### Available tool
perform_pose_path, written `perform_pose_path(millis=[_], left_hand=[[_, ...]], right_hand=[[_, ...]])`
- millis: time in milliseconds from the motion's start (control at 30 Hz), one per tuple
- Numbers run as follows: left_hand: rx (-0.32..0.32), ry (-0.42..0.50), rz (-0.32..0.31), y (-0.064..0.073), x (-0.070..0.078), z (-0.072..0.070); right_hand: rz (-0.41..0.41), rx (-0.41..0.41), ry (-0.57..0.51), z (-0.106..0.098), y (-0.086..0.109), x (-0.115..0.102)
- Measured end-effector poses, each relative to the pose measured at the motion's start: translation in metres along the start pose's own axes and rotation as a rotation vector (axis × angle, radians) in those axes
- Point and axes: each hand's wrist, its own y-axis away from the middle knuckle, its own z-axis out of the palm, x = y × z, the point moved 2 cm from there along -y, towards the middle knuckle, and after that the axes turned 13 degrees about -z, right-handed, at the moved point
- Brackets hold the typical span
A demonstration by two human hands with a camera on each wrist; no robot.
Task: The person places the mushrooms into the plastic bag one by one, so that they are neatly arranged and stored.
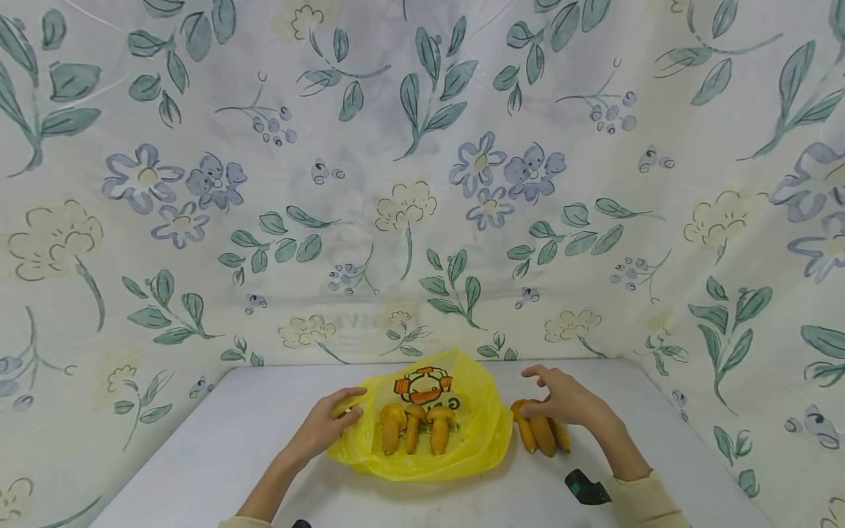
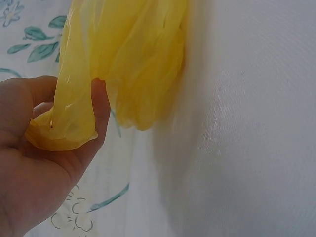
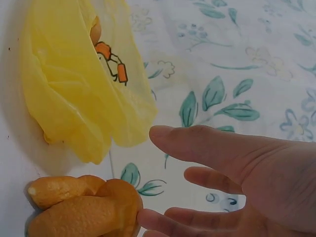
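Yellow bag, thin, crinkled, translucent plastic with an orange-and-black cartoon, lies open-mouthed on the white table, three tan, thick-stemmed mushrooms inside. The left hand grips its edge; the right hand, thumb and fingers apart, is at other mushrooms beside it, contact unclear.

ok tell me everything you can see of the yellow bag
The yellow bag is thin, crinkled and translucent, plastic by its look, with an orange and black cartoon print. It lies open on the white table, three brownish mushrooms inside it. The left hand's grip holds its left edge.
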Motion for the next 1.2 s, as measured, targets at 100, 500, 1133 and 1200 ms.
perform_pose_path(millis=[100, 500, 1133, 1200], left_hand=[[0.0, -0.004, -0.003, 0.0, 0.0, 0.001], [0.004, -0.006, 0.004, -0.002, 0.001, 0.001], [0.01, -0.001, 0.014, 0.0, -0.001, 0.002], [0.011, 0.001, 0.017, 0.0, -0.001, 0.002]], right_hand=[[-0.001, -0.003, 0.002, 0.001, -0.001, 0.001], [0.005, 0.008, 0.046, 0.0, 0.0, 0.006], [0.025, -0.012, 0.08, -0.002, 0.0, 0.015], [0.028, -0.012, 0.081, -0.001, 0.0, 0.016]])
